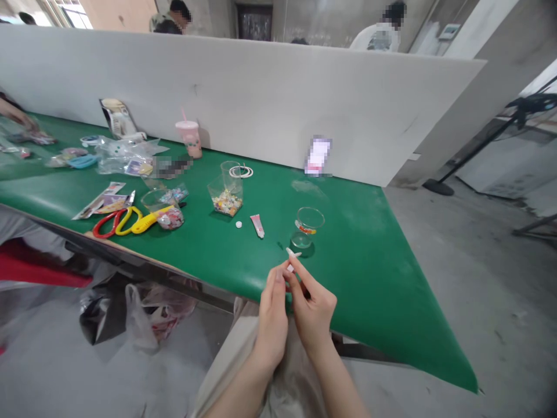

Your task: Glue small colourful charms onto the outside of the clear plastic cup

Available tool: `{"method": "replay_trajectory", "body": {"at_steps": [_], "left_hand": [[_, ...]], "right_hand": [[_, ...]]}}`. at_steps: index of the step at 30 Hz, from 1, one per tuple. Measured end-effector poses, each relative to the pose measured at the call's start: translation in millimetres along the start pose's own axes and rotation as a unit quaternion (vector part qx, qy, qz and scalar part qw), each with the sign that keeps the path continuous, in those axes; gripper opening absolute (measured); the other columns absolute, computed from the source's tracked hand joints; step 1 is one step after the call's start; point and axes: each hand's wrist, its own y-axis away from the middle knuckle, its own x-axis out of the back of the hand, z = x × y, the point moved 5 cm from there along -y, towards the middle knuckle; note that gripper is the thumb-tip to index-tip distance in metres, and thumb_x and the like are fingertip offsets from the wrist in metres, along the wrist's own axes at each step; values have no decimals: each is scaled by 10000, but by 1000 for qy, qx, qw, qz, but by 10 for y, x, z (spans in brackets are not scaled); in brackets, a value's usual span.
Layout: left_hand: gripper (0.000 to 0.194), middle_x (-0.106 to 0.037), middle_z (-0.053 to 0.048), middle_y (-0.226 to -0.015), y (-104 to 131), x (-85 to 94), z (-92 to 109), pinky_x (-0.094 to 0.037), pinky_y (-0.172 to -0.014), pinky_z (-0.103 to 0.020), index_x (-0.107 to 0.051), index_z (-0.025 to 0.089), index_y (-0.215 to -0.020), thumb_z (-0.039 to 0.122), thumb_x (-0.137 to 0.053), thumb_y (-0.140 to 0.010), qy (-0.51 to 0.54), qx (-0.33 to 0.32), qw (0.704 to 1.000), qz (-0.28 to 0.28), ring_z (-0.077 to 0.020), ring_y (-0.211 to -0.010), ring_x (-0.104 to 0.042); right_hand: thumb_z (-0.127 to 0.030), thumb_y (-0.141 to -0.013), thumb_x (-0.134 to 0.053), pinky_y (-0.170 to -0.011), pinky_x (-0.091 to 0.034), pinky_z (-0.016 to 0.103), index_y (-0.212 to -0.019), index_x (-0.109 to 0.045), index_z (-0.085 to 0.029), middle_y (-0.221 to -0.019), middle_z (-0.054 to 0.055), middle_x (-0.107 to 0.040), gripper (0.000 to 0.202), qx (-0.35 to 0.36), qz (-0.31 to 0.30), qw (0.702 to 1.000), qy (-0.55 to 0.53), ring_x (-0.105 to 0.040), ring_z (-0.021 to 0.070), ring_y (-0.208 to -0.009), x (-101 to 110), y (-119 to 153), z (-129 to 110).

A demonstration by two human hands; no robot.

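Readable text: none that you can make out.
Small pink-and-white squeeze tube (pixel 257 226), near the middle: its markings are too small for you to read.
Bright upright rectangular phone screen (pixel 317 155), far right: pixelated, so you get no words.
Pale pink plastic drinking cup (pixel 191 141), far left: you see only blurred patches.
Flat printed packets (pixel 114 202), left: too blurred for you.

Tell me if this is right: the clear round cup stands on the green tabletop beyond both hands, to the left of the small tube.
No: in the head view, the clear round cup stands to the right of the small tube, not the left. It is on the green tabletop, beyond the left hand and the right hand.
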Motion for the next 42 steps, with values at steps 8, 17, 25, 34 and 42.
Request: {"method": "replay_trajectory", "body": {"at_steps": [8,17,25,34,42], "left_hand": [[414,-631,-89,-1213,-35,-61,-77,-343,-1050,-296,-640,169,-1163,431,-489,-881,168,114,979,-32,-214,-1225,-493],[359,-629,-102,-1217,-348,-110,-321,-277,-1101,-276,-622,104,-1170,253,-387,-945,222,214,949,-63,-173,-1282,-436],[498,-544,-130,-1323,-317,-261,-416,-220,-1133,-339,-350,91,-1406,322,-275,-971,298,301,896,-134,-185,-1310,-403],[595,-468,-155,-1386,-361,-189,-518,-227,-1117,-328,-282,51,-1427,419,-259,-960,320,321,864,-220,-198,-1326,-378],[524,-526,-155,-1335,-364,-177,-485,-297,-1074,-322,-378,74,-1385,364,-270,-963,293,328,872,-214,-192,-1249,-477]], "right_hand": [[-278,-886,-530,-545,-470,183,-1086,-693,-205,-795,22,-757,268,4,-39,999,31,-603,88,-509,-25,1,66],[-345,-892,-495,-612,-498,216,-1066,-707,-195,-875,71,-756,313,-48,-16,997,59,-655,132,-589,-116,-14,473],[-353,-855,-526,-678,-516,243,-1060,-709,-217,-867,67,-757,307,-152,-75,985,22,-675,159,-643,-48,-8,721],[-404,-798,-597,-696,-521,262,-1056,-711,-222,-859,56,-758,335,-218,-105,970,15,-679,182,-707,-83,-6,885],[-406,-796,-597,-616,-510,243,-1040,-717,-223,-778,41,-755,327,-199,-94,975,30,-639,151,-597,-57,9,868]]}}
